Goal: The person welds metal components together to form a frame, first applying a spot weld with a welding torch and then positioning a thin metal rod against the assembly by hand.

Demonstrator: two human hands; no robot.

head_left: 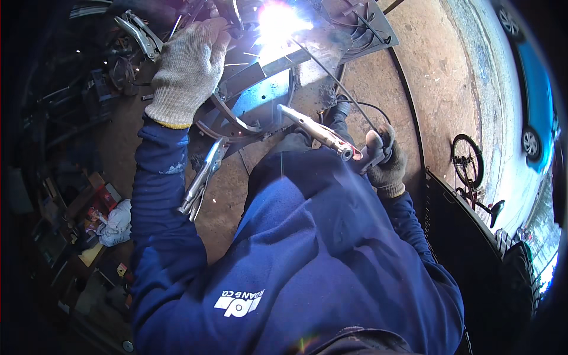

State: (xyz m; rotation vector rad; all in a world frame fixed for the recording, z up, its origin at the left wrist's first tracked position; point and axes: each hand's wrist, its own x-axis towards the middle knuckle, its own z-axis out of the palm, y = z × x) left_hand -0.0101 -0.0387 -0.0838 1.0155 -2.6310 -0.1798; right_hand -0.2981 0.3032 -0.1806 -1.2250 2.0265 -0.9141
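Arc welding on a clamped steel assembly, seen from the head camera.

The metal workpiece, flat grey-blue plate with curved strips, lies ahead at upper centre under a white arc glare. The gloved left hand rests on it, fingers together. The gloved right hand grips the electrode holder, fingers curled. Locking pliers clamp the near edge.

Blue sweatshirt, grey knit work gloves

Gloved left hand flat; right hand clenched
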